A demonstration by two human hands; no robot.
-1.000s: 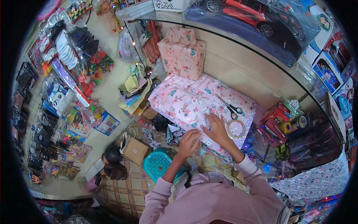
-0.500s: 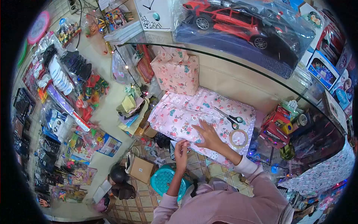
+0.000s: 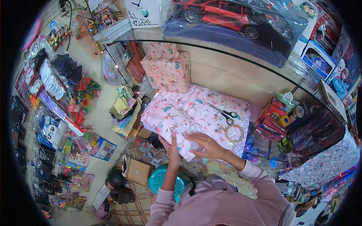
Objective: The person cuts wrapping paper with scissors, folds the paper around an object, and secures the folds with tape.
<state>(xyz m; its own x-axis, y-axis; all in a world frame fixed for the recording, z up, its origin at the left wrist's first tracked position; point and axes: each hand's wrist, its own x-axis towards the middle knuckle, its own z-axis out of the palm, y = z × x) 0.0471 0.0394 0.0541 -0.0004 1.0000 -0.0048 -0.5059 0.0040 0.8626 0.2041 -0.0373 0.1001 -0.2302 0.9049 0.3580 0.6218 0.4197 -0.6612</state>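
Observation:
Pink floral wrapping paper (image 3: 207, 94) covers the surface in front of me, its near part raised and folded toward me. My left hand (image 3: 171, 150) grips the near edge, thumb up over the paper and the other fingers along its outer side, partly hidden. Flat on the near part of the paper lies my right hand (image 3: 209, 146), fingers stretched out toward the left. Scissors (image 3: 224, 112) with dark green handles rest on the paper beyond my right hand, and a roll of tape (image 3: 234, 133) lies just nearer.
A floral-wrapped package (image 3: 167, 71) stands behind the paper. A curved glass edge (image 3: 226, 52) runs across, with a boxed red toy car (image 3: 226, 17) beyond it. Red boxes (image 3: 272, 118) stand right. Below are a teal stool (image 3: 160, 180) and a cardboard box (image 3: 138, 172).
My left hand has gone from a pinch beside the paper to holding its near edge. My right hand has drawn nearer to me, and the near paper is now raised. The view has shifted slightly.

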